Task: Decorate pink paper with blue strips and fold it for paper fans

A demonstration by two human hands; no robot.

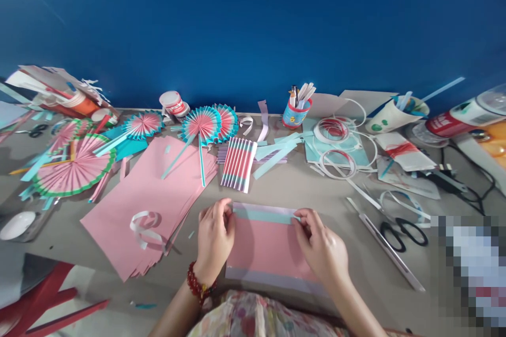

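Note:
A pink sheet of paper (264, 250) lies flat in front of me, with lilac bands along its near and far edges. Just inside the far band runs a light-blue paper strip (263, 216). My left hand (215, 239), a red bead bracelet (195, 280) at its wrist, has its fingers curled together at the sheet's upper left edge. At the upper right, my right hand (326, 250) pinches the end of the blue strip against the sheet, thumb and forefinger together. Beyond the sheet stands a pleated pink, blue and lilac paper (238, 165).
Pink sheets (138, 195) are stacked on the left, with folded paper fans (201, 125) behind. Scissors (404, 234) and a utility knife (391, 250) lie at right. Rolls of white tape (336, 163), a pen holder (296, 115) and a bottle (454, 124) stand near the blue wall.

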